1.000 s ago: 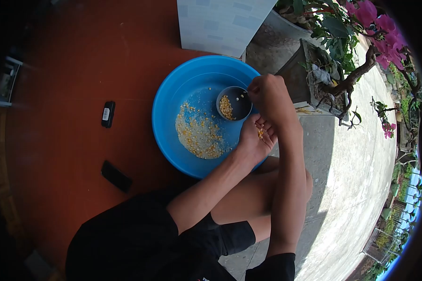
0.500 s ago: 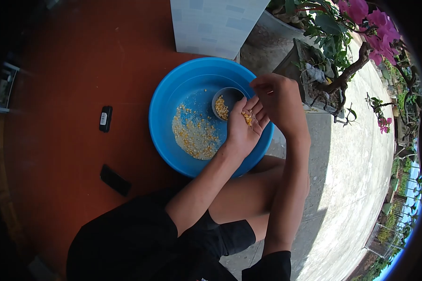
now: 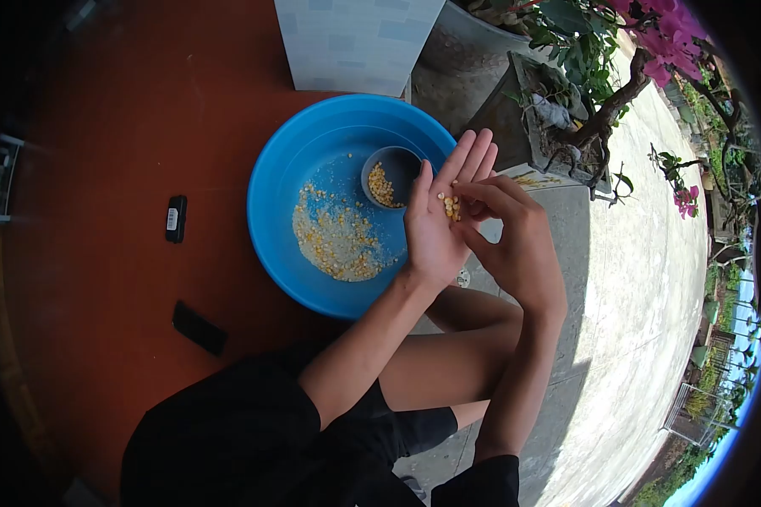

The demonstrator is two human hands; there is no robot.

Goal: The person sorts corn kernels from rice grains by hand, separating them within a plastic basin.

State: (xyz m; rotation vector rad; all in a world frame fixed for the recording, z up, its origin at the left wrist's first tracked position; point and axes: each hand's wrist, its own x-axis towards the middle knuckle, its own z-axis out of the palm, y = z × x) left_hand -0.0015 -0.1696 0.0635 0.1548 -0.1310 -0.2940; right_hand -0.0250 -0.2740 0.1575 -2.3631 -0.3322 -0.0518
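Observation:
My left hand (image 3: 441,211) is palm up beyond the right rim of the blue basin (image 3: 266,245), fingers stretched out, holding several yellow corn kernels (image 3: 451,206) on its palm. Over that palm, the fingers and thumb of my right hand (image 3: 516,232) are bent together in a pinch close to the kernels. Whatever is between the fingertips is too small to make out. A small round bowl (image 3: 406,167) stands in the basin, with whole kernels at its left side. Loose corn and pale broken bits (image 3: 338,241) cover part of the basin floor.
On the reddish floor (image 3: 101,253) to the left lie a small black device with a white label (image 3: 175,220) and a black phone-like object (image 3: 199,328). A pale patterned block (image 3: 355,46) stands behind the basin. Potted plants (image 3: 558,110) with pink flowers occupy the upper right.
My right hand has come down from above the left fingers to the kernels in the left palm. The left fingers have straightened. The whole view has shifted slightly.

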